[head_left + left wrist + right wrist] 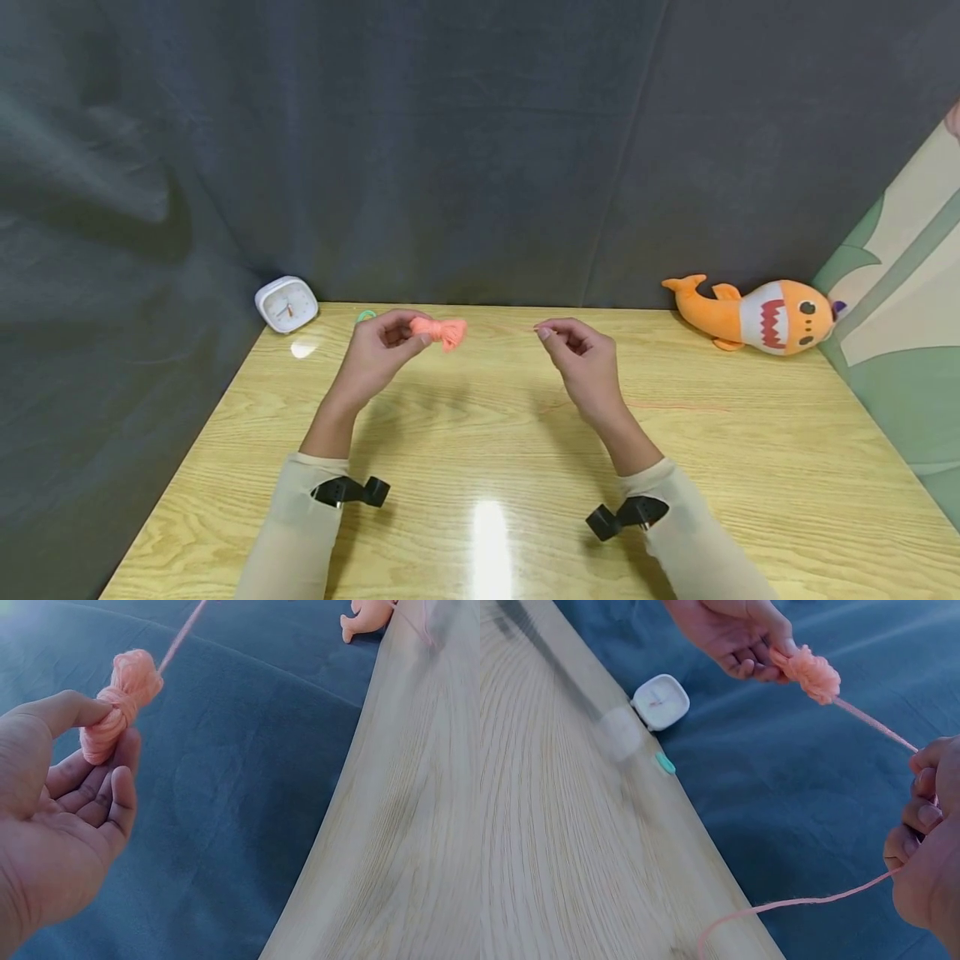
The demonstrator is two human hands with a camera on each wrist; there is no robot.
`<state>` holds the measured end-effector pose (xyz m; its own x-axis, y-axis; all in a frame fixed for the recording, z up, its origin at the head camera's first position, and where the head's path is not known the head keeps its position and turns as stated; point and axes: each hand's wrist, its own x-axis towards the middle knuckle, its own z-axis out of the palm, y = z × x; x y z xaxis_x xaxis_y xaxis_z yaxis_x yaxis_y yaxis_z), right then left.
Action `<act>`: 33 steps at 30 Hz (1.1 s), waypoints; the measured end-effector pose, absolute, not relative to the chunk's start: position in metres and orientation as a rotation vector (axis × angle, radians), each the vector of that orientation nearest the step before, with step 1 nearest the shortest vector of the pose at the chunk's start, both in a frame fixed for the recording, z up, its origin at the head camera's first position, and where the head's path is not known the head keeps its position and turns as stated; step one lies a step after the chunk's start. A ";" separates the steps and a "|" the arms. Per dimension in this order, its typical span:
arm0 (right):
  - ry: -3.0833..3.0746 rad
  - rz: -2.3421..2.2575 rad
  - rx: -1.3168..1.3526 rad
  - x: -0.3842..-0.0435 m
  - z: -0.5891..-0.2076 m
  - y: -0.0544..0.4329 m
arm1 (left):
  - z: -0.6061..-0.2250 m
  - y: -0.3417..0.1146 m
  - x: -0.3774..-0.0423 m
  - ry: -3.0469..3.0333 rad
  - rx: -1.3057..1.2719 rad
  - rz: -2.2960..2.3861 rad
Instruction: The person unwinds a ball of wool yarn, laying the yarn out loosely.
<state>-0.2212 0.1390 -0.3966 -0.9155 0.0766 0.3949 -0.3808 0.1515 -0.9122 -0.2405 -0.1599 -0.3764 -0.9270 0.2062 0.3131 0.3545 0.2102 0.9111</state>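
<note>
A small bundle of coral-pink yarn (442, 332), wrapped tightly round its middle with loops at the end, is pinched between the thumb and fingers of my left hand (379, 350) above the table. From it a single yarn strand (874, 725) runs straight across to my right hand (588, 363), whose thumb and fingertips pinch it. Past that hand the loose tail (802, 901) curves down, and part of it lies on the tabletop. In the left wrist view the bundle (120, 705) shows the strand leaving its upper end.
A white clock (287, 305) stands at the table's back left corner. Near it, partly behind my left hand, lies a small green item (365, 316). An orange shark plush (757, 317) rests at the back right. A dark curtain (480, 150) hangs behind the wooden table (450, 467).
</note>
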 end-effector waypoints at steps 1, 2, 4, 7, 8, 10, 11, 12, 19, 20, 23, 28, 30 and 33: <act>-2.085 1.819 0.284 -0.220 -0.397 0.141 | -0.376 -0.160 -0.240 -2.340 -0.539 -1.819; -2.084 1.819 0.276 -0.220 -0.397 0.143 | -0.376 -0.160 -0.241 -2.336 -0.534 -1.815; -2.084 1.811 0.264 -0.218 -0.396 0.148 | -0.376 -0.161 -0.241 -2.330 -0.525 -1.809; -2.081 1.789 0.255 -0.215 -0.395 0.154 | -0.376 -0.161 -0.242 -2.332 -0.530 -1.805; -2.078 1.781 0.251 -0.214 -0.395 0.156 | -0.376 -0.161 -0.242 -2.335 -0.536 -1.802; -2.072 1.770 0.241 -0.213 -0.395 0.159 | -0.376 -0.160 -0.243 -2.344 -0.539 -1.797; -2.068 1.768 0.235 -0.212 -0.395 0.160 | -0.377 -0.160 -0.243 -2.349 -0.537 -1.791; -2.066 1.765 0.229 -0.212 -0.395 0.162 | -0.377 -0.160 -0.243 -2.353 -0.531 -1.791; -1.994 1.815 0.180 -0.213 -0.396 0.170 | -0.378 -0.159 -0.243 -2.381 -0.513 -1.773; -1.981 1.825 0.174 -0.214 -0.395 0.172 | -0.378 -0.159 -0.243 -2.382 -0.514 -1.771; -1.967 1.835 0.155 -0.215 -0.394 0.176 | -0.378 -0.160 -0.242 -2.381 -0.516 -1.768; -1.990 1.809 0.119 -0.215 -0.393 0.183 | -0.377 -0.161 -0.241 -2.369 -0.494 -1.772; -1.996 1.798 0.110 -0.215 -0.393 0.186 | -0.378 -0.162 -0.241 -2.361 -0.483 -1.776; -1.975 1.801 0.093 -0.214 -0.393 0.190 | -0.378 -0.163 -0.241 -2.353 -0.472 -1.787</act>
